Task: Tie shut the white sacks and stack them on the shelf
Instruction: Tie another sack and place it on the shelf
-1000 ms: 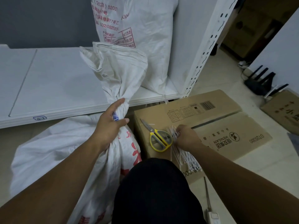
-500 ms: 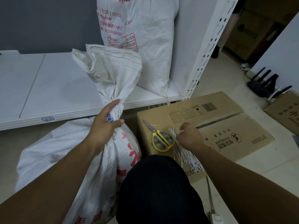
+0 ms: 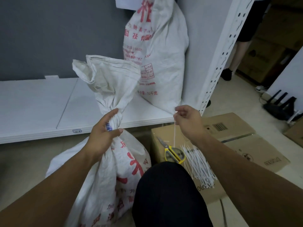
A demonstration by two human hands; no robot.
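Observation:
A white woven sack with red print stands on the floor in front of me, its top gathered into a twisted neck. My left hand grips that neck. My right hand is raised above the cardboard box and pinches one white cable tie, which hangs straight down. A second white sack stands upright on the white shelf, leaning into its right back corner. A bundle of white cable ties lies on the box.
Yellow-handled scissors lie on the cardboard box beside the ties. My dark-clad knee is at the bottom centre. A perforated shelf upright stands to the right, a person's legs beyond it. Black routers sit on the floor.
My right hand has lifted from the bundle of ties on the box, drawing one tie up with it. The left hand keeps its grip on the sack's neck.

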